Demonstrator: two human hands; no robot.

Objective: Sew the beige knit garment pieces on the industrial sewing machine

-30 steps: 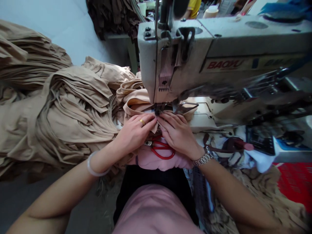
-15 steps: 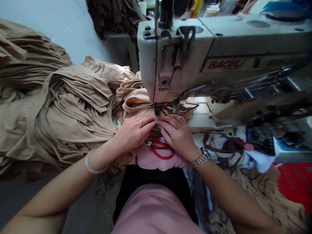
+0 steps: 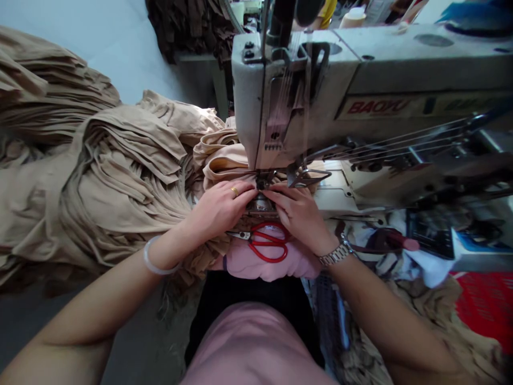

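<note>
A sewing machine [image 3: 282, 107] stands in front of me, its presser foot [image 3: 261, 183] down between my hands. My left hand [image 3: 222, 207], with a ring on one finger, is closed on tan fabric [image 3: 224, 164] just left of the foot. From the right, my right hand [image 3: 300, 213] has its fingers pressed together at the same cloth, close to the foot; its fingertips partly hide the fabric. Red-handled scissors [image 3: 269, 243] lie below my hands, on pink cloth at the machine's front edge.
Piled tan garment pieces [image 3: 120, 160] cover the left side. Threads and metal guides run along the machine's right. A dark belt-like strip [image 3: 377, 240] and white cloth [image 3: 427, 267] lie at the right. Dark fabric pieces [image 3: 188, 29] are heaped behind.
Both hands have moved slightly away from me, up to the presser foot. More of the scissors and the metal plate below the foot shows. The view has shifted a little.
</note>
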